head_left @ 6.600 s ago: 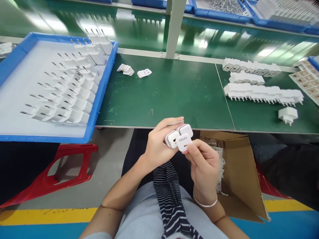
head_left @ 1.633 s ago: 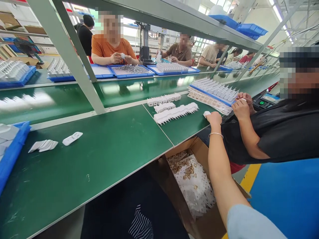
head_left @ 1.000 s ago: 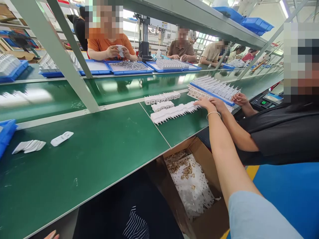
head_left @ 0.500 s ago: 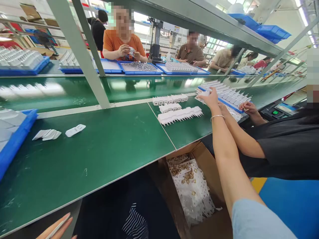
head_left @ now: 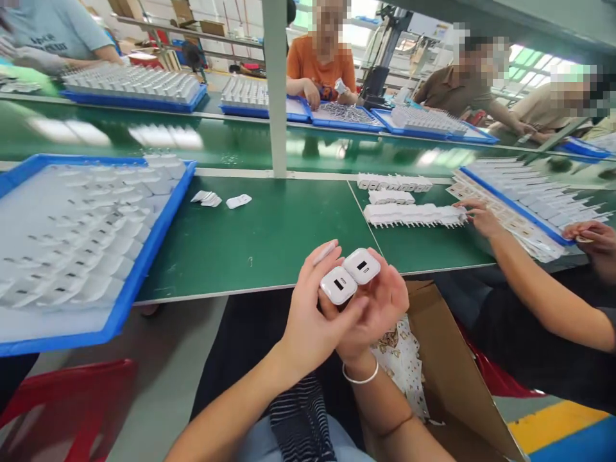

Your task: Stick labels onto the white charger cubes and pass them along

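Observation:
Two white adapter housings (head_left: 350,276) with dark port slots are side by side between my hands, over the green bench's front edge. My left hand (head_left: 308,314) has its fingers around the left housing, and a thin white piece (head_left: 325,253) lies along its fingers. Wearing a white bangle, my right hand (head_left: 373,314) holds the right housing from behind. On the green bench (head_left: 289,231), a small stack of white flat pieces (head_left: 206,199) and another flat piece (head_left: 239,201) lie behind my hands, to the left. Rows of white adapters (head_left: 414,215) stand at right.
A blue tray of white housings (head_left: 163,237) is at left. At right, a co-worker's hand (head_left: 481,218) touches near the adapter rows, beside a loaded blue tray (head_left: 520,205). An open cardboard box (head_left: 447,346) sits below the bench edge. A metal post (head_left: 274,96) rises behind.
The view has turned left. My right hand has come back from the right-hand tray, and both hands now meet in front of me around two housings.

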Demonstrator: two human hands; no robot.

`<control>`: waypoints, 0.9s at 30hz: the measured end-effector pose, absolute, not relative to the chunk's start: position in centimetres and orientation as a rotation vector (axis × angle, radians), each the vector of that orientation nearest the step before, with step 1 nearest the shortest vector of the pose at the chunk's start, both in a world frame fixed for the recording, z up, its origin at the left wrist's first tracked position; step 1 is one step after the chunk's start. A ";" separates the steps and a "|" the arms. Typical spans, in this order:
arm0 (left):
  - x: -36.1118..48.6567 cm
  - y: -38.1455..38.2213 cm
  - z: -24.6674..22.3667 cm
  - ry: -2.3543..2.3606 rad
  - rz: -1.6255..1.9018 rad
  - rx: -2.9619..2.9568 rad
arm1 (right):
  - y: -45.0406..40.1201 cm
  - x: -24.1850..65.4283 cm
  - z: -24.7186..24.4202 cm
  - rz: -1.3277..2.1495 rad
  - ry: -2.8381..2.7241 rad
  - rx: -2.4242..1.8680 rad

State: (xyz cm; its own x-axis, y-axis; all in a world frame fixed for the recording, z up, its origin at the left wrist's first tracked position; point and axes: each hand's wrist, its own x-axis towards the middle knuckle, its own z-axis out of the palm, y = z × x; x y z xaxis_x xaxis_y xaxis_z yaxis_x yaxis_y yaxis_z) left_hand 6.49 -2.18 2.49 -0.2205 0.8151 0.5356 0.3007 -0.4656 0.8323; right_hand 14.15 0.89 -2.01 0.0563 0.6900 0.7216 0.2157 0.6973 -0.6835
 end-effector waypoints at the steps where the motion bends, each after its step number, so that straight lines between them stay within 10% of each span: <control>1: 6.3 -2.2 2.3 1.308 1.752 1.584 | 0.6 13.8 -2.4 0.428 -1.473 -0.745; 27: 2.4 -4.2 0.4 1.059 1.771 1.336 | -2.2 14.6 -2.8 1.033 -1.388 -0.564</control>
